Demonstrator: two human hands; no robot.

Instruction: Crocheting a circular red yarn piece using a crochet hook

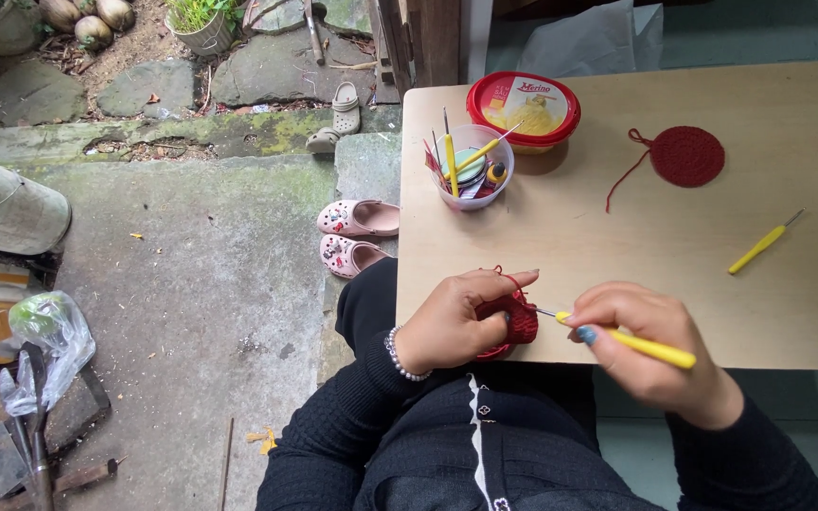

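1. Crocheting in progress: left hand (pixel 452 322) pinches the red crochet piece (pixel 521 322) at the surface (pixel 617 237) edge.
2. Right hand (pixel 650 345) grips the yellow hook (pixel 631 343), tip at the piece; the stitch likely needs steady yarn tension.

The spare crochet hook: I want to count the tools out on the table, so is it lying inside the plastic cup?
No, the spare yellow-handled crochet hook lies loose on the wooden table, right of the plastic cup.

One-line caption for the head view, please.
Left hand holds red crochet work; right hand works a yellow hook at a wooden table.
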